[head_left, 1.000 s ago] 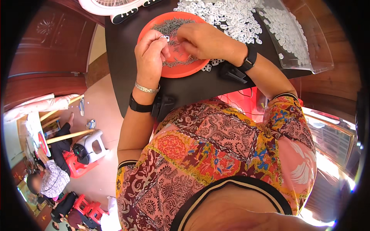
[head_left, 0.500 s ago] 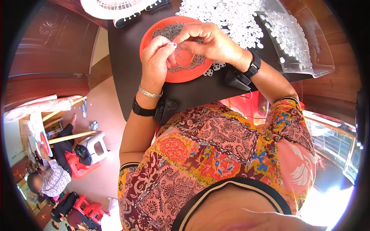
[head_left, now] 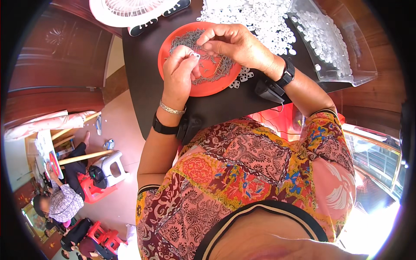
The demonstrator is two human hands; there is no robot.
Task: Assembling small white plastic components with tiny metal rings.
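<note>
My left hand (head_left: 178,71) pinches a small white plastic piece with holes (head_left: 196,55) between thumb and fingertips. It hangs above the left part of a round orange-red dish (head_left: 200,89). In the dish lie many small grey screws (head_left: 187,40), heaped toward the back and right. Over the dish's far right side, my right hand (head_left: 236,43) is closed, thumb drawn toward the fingers, its tips just apart from the white piece. Whatever those fingertips hold is too small to make out. A few white pieces with holes (head_left: 243,77) lie beside the dish's right rim.
Behind the dish, loose white pieces (head_left: 264,21) cover the dark table (head_left: 216,110). A clear plastic tray (head_left: 353,80) of white pieces stands at right. At the back left is a white fan (head_left: 128,9). Far left, other people sit near red stools (head_left: 104,236).
My hands have drawn slightly apart; the right fingertips have come away from the white piece. The left hand has shifted a little toward me with the piece still pinched.
</note>
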